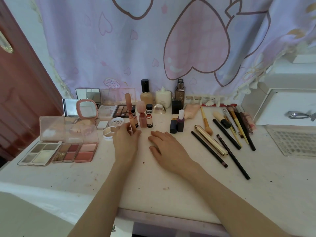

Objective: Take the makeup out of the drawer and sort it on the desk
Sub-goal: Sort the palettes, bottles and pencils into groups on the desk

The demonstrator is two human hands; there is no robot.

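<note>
A lilac curtain [136, 48] printed with big pink hearts hangs across the top of the frame, its frilled hem reaching the far edge of the table. A reddish-brown door [18, 93] stands at the left. At the right edge sits a white cabinet [280, 106] with a metal handle [298, 115], and just below it lies a clear patterned tray [294, 142].

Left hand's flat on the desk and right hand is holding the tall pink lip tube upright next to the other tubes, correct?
Not quite: the hands are swapped. In the head view the left hand holds the tall pink lip tube upright next to the other tubes, and the right hand lies flat on the desk.
</note>
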